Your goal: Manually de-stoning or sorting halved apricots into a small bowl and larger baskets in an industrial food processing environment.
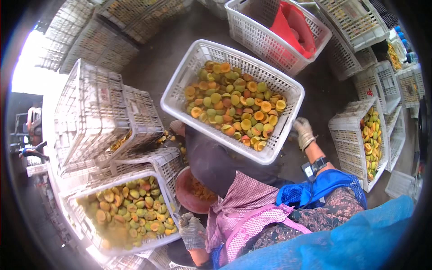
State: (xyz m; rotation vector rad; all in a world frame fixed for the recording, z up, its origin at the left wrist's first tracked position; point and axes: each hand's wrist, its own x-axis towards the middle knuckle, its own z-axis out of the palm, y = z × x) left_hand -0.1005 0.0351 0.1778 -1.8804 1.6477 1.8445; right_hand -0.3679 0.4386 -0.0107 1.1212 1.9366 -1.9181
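Note:
A white plastic crate (233, 52) in the middle holds halved yellow-green and orange fruit (236, 104), several with hollow centres. My right hand (303, 133), in a pale knit work glove, is beside that crate's right end; whether its fingertips grip the rim cannot be told. Lower left, my left hand (191, 231), in a greyish glove, is by the right rim of another white crate (168, 202) with halved fruit (135, 209). Its fingers look curled, but what they hold is unclear. A red round basin (182, 194) with orange pieces stands between that crate and my pink checked apron (246, 209).
White crates (98, 111) are piled at left. A crate with a red sheet-like item (290, 30) stands at upper right. An upright-tilted crate (347, 141) at right shows more halved fruit. Fruit scraps (165, 136) lie on the dark floor. Far left, a person (35, 152) is small and blurred.

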